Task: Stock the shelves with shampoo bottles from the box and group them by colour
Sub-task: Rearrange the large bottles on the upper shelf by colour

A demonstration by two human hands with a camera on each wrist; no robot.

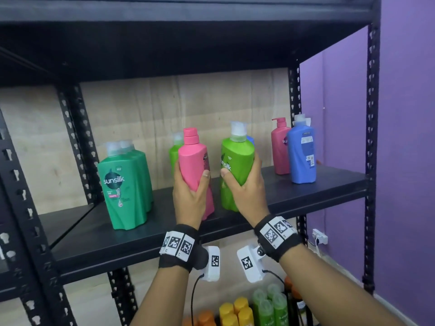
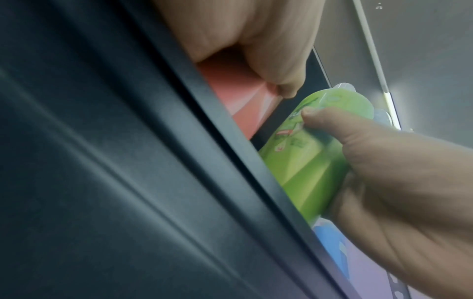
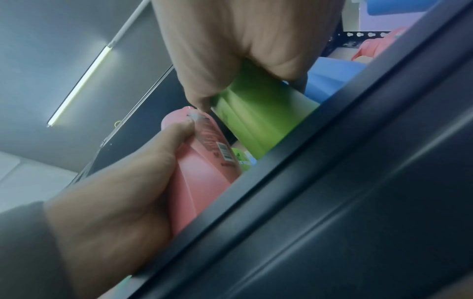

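My left hand (image 1: 191, 182) grips a pink shampoo bottle (image 1: 193, 158) round its middle; the bottle leans slightly, its base low over the black shelf board (image 1: 141, 231). My right hand (image 1: 242, 177) grips a light green bottle (image 1: 237, 154) just to the right, its base down at the board. In the left wrist view the pink bottle (image 2: 238, 97) sits under my left hand (image 2: 256, 40), beside the green bottle (image 2: 307, 151). The right wrist view shows my right hand (image 3: 243, 50) round the green bottle (image 3: 261, 121).
Dark green bottles (image 1: 124, 184) stand at the shelf's left. A second light green bottle (image 1: 174, 154) stands behind the pink one. A pink pump bottle (image 1: 280, 149) and blue bottles (image 1: 302, 156) stand at the right. Below are orange, yellow and green bottles (image 1: 235, 311). A purple wall (image 1: 404, 137) lies right.
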